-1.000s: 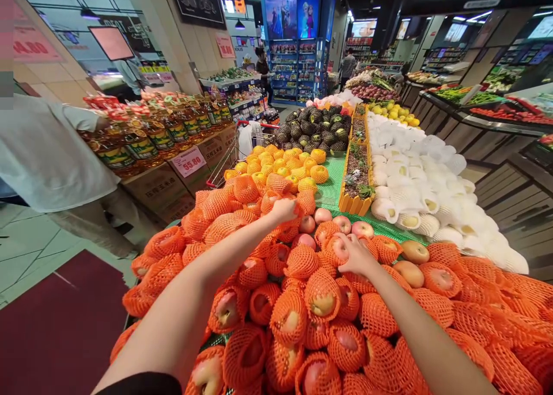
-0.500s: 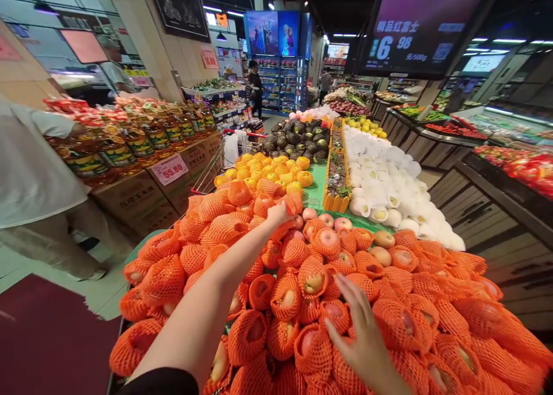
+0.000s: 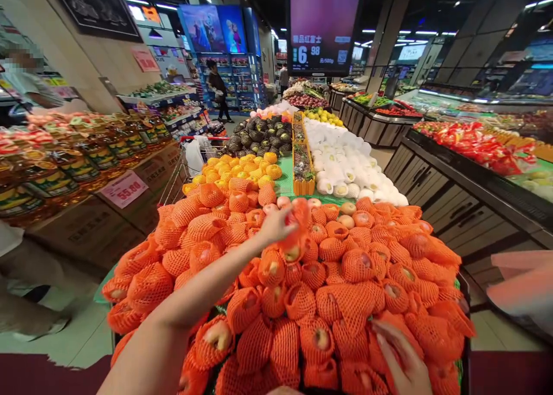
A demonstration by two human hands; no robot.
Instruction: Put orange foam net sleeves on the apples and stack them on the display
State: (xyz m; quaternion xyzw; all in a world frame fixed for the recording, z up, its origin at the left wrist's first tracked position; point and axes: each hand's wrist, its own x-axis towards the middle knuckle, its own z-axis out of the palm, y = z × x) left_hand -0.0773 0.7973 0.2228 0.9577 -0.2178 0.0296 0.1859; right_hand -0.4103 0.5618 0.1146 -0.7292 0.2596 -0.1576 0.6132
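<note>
Reaching: my left hand (image 3: 276,225) is stretched out over the apple pile (image 3: 345,291), near its far middle.
Left hand: clenched on a netted apple (image 3: 295,239), lifted just above the pile; its orange foam net is blurred.
Right hand: my right hand (image 3: 404,363) lies at the near right edge of the apple pile, fingers (image 3: 384,331) spread and loose on the orange nets, gripping nothing.
Apple pile: apples in orange foam nets, heaped across the display tabletop (image 3: 101,291); a few bare apples (image 3: 348,221) sit at the far side.
Beyond the pile: oranges (image 3: 242,173) in yellow nets just behind it, then dark avocados (image 3: 259,133); white-wrapped fruit (image 3: 345,164) to the far right, with a planter strip (image 3: 301,164) between them.
Left of the pile: oil bottles (image 3: 86,153) on cartons with a price sign (image 3: 124,189), and a shopping cart (image 3: 190,153) beside them.
Above the pile: a hanging price screen (image 3: 322,32).
People: a person (image 3: 218,90) stands far behind the pile in the aisle.
</note>
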